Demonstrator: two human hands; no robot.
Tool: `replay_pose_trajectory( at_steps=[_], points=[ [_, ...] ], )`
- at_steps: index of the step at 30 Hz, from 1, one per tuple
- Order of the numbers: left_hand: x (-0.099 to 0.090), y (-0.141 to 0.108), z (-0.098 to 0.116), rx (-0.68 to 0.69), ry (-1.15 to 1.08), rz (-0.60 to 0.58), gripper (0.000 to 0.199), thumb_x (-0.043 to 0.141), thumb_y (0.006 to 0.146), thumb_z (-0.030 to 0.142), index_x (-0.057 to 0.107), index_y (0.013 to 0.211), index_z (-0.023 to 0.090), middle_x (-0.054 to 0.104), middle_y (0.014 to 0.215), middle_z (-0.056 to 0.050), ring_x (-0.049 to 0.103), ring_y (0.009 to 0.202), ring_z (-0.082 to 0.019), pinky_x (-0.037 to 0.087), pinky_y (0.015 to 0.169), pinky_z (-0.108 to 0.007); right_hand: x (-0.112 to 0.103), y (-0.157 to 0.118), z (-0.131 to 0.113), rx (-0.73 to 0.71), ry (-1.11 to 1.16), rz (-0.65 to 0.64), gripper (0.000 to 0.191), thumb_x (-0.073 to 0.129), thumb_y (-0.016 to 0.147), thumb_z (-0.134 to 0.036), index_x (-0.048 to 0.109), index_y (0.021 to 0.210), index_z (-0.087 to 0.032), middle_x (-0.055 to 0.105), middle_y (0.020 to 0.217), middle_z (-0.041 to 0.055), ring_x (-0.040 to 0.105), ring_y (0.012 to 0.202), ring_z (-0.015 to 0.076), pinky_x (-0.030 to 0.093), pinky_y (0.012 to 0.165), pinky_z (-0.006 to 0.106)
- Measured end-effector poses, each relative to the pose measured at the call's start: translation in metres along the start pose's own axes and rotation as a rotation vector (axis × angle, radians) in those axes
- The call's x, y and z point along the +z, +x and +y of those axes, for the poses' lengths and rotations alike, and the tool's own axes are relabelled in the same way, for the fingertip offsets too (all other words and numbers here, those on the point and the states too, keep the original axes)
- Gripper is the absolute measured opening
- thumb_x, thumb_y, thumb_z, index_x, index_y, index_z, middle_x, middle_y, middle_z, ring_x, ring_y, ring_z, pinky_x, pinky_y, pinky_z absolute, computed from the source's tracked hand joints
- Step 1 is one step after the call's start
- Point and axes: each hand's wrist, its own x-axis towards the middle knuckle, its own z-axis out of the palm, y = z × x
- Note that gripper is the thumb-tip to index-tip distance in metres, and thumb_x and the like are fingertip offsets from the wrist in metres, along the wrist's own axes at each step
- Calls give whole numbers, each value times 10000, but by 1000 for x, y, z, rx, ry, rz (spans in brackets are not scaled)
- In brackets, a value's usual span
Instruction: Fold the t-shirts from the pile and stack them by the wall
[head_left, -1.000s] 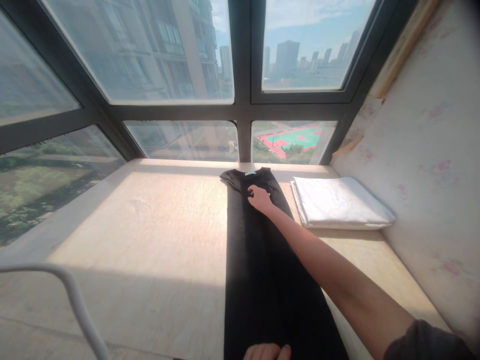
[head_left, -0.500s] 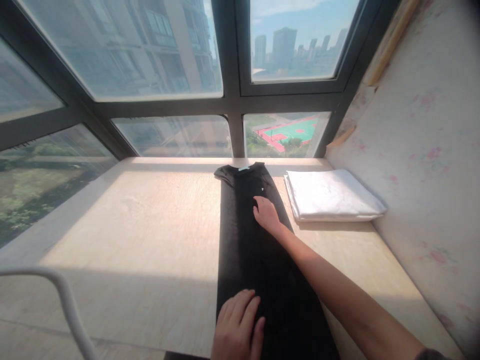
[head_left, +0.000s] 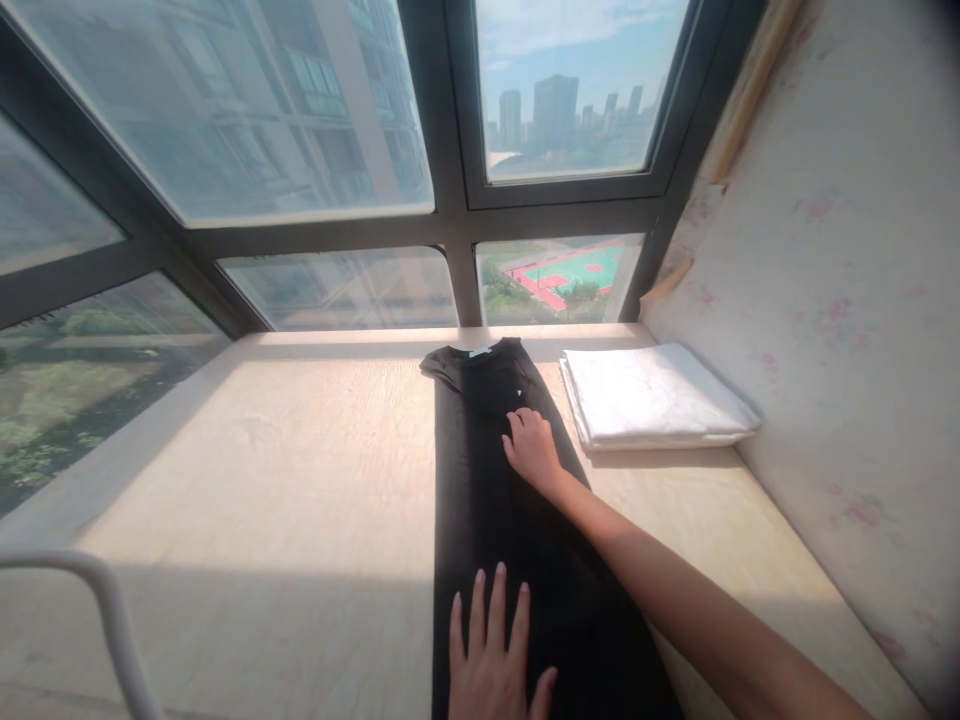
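Pale surface [head_left: 300, 480], black garment [head_left: 487, 500]; left hand [head_left: 491, 680] now splayed.

The near end of the black garment [head_left: 480, 500] runs out of the bottom edge, as does the wrist of the left hand [head_left: 491, 650]. The right hand [head_left: 531, 447] covers part of the cloth, its palm out of sight. The white curved tube [head_left: 112, 610] is cut off at the left and bottom edges. The mark [head_left: 519, 393] on the chest and the neck label [head_left: 480, 352] are too small to read.

A long black dress [head_left: 480, 490] lies flat — pale neck label [head_left: 480, 352], small white chest mark [head_left: 519, 393] — from centre to bottom edge.
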Motion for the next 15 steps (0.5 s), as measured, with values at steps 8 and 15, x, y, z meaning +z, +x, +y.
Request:
replay_pose_trajectory(
  at_steps=[8, 15],
  points=[
    [1, -1, 1, 23, 6, 33, 701, 646, 759, 435, 544, 1425, 243, 574, 1449, -125, 526, 1298, -376, 416, 988, -518, -7, 21, -3, 6, 61, -36, 231, 490, 916, -144, 707, 994, -150, 691, 994, 125, 637, 958, 230, 453, 876, 325],
    [0, 83, -68, -258, -358, -175, 455, 488, 962, 408, 556, 1358, 195, 615, 1378, -99, 586, 1247, -245, 480, 1019, -377, 4, 3, 12, -50, 237, 9, 300, 460, 969, -181, 694, 1157, -174, 721, 1108, 83, 651, 1051, 183, 480, 953, 281]
  ],
)
